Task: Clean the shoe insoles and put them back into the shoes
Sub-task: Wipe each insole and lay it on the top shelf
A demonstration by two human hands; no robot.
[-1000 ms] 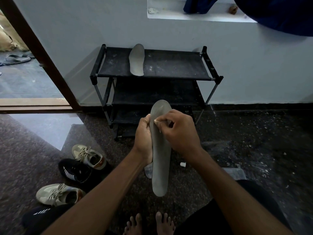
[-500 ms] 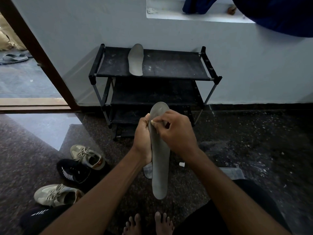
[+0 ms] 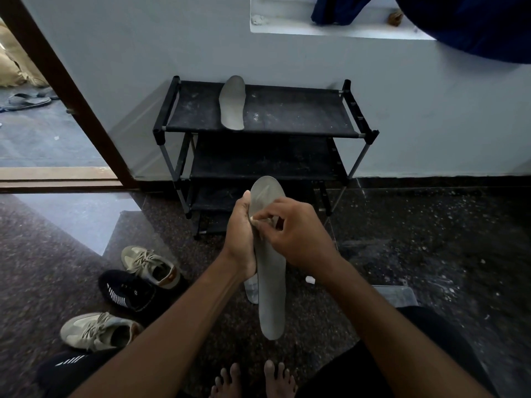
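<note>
Left hand [image 3: 240, 237] grip curling round insole [image 3: 271, 288] edge, bracing it upright. Right hand [image 3: 300, 235] grip pinching at its upper part, likely rubbing dirt. Second insole [image 3: 232, 103] lying on rack [image 3: 287, 116], probably drying.

One insole [image 3: 232, 103] lies on the shoe rack's [image 3: 290, 117] top shelf; a second insole [image 3: 271, 297] stands upright before the rack; shoes [image 3: 129, 291] lie left-front of it.

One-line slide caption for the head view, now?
Left hand holds a grey insole; right hand pinches a small pale piece against it; second insole lies on the shoe rack.
</note>
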